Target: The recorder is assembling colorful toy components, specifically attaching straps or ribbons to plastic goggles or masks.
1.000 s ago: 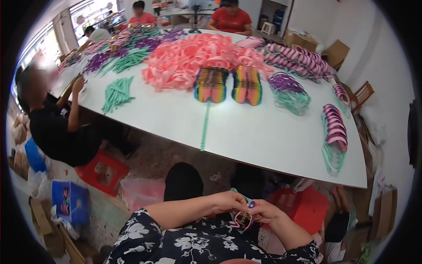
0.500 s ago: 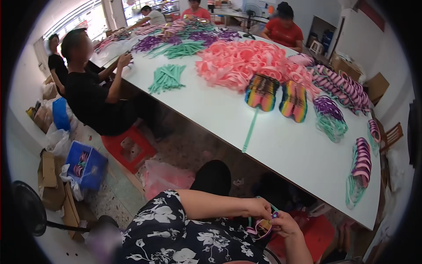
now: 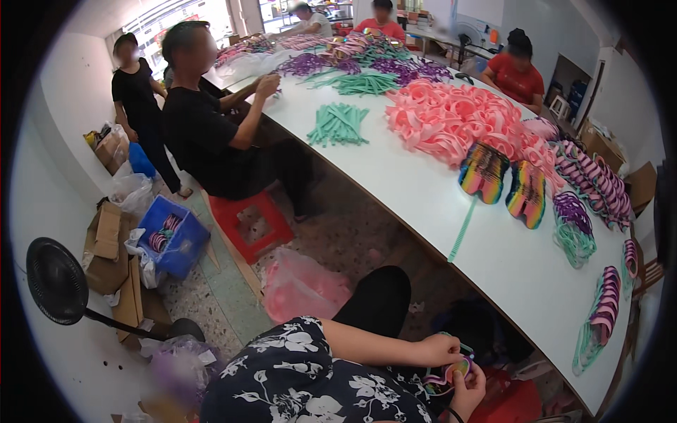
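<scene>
Low over my lap, my left hand point(image 3: 438, 350) is closed, fingers curled at the upper edge of a small pink-and-purple piece with a shiny rainbow, lens-like face point(image 3: 461, 366). My right hand point(image 3: 468, 389) pinches the same piece from the right, the thumb against its face. A mint-green strap loops up beside the fingers. Its lower side is partly hidden by my hands. On the white table point(image 3: 395, 187) lie two stacks of shiny rainbow sheets, the left stack point(image 3: 484, 173) and the right stack point(image 3: 526, 195), with a row of mint strips point(image 3: 462, 230) by the edge.
A large pink strap heap point(image 3: 451, 116), mint strips point(image 3: 338, 124) and bundled striped pieces point(image 3: 604, 310) lie on the table. A co-worker in black point(image 3: 201, 130) sits on a red stool point(image 3: 252, 224). A blue crate point(image 3: 173, 236), pink bag point(image 3: 305, 285) and black fan point(image 3: 56, 280) stand to my left.
My view has swung left, so the scene sits further right and lower. The held piece now turns its rainbow face more toward me. The person at far left now stands in fuller view.
</scene>
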`<state>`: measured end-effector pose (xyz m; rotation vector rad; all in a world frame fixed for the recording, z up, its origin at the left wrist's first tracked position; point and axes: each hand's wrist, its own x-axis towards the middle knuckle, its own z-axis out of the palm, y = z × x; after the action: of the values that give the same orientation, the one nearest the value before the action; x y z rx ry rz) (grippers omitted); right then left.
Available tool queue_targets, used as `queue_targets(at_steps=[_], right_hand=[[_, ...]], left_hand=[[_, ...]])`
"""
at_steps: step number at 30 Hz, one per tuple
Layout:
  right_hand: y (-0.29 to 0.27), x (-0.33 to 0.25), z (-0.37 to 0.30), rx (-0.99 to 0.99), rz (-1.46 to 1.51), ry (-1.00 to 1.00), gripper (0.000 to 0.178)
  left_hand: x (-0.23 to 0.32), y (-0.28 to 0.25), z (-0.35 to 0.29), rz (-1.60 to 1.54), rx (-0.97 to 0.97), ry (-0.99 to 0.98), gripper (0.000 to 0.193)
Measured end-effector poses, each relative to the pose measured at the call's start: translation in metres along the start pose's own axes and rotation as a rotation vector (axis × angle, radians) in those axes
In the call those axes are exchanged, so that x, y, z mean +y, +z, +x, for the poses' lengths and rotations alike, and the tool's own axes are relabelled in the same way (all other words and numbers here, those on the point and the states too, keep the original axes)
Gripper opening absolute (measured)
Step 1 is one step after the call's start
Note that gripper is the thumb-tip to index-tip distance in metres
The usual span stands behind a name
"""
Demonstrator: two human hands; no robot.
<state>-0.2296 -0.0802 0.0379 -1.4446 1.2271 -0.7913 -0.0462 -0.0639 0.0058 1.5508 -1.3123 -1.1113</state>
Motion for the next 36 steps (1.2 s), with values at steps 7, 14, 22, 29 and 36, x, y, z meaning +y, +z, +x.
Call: queue_targets(at_steps=[7, 14, 22, 29, 36], right_hand=[[0.007, 0.009, 0.009, -0.038, -0.107, -0.060, 0.041], [0.016, 0.004, 0.006, -0.076, -0.074, -0.107, 0.040], [0.013, 0.008, 0.010, -0.171, -0.022, -0.122, 0.049], [0.014, 0.005, 0.017, -0.218, 0.069, -0.046, 0.046], [0.008, 0.004, 0.002, -0.192, 0.285, 0.037, 0.048]], left_hand=[[-0.002, -0.011, -0.022, -0.274, 0.007, -0.134, 0.027], [0.005, -0.021, -0.038, -0.361, 0.039, -0.140, 0.024], [0.009, -0.029, -0.040, -0.219, 0.095, -0.062, 0.030], [-0.003, -0.023, -0.033, -0.437, 0.086, -0.224, 0.022], [0.013, -0.021, -0.027, -0.493, -0.051, -0.346, 0.019]])
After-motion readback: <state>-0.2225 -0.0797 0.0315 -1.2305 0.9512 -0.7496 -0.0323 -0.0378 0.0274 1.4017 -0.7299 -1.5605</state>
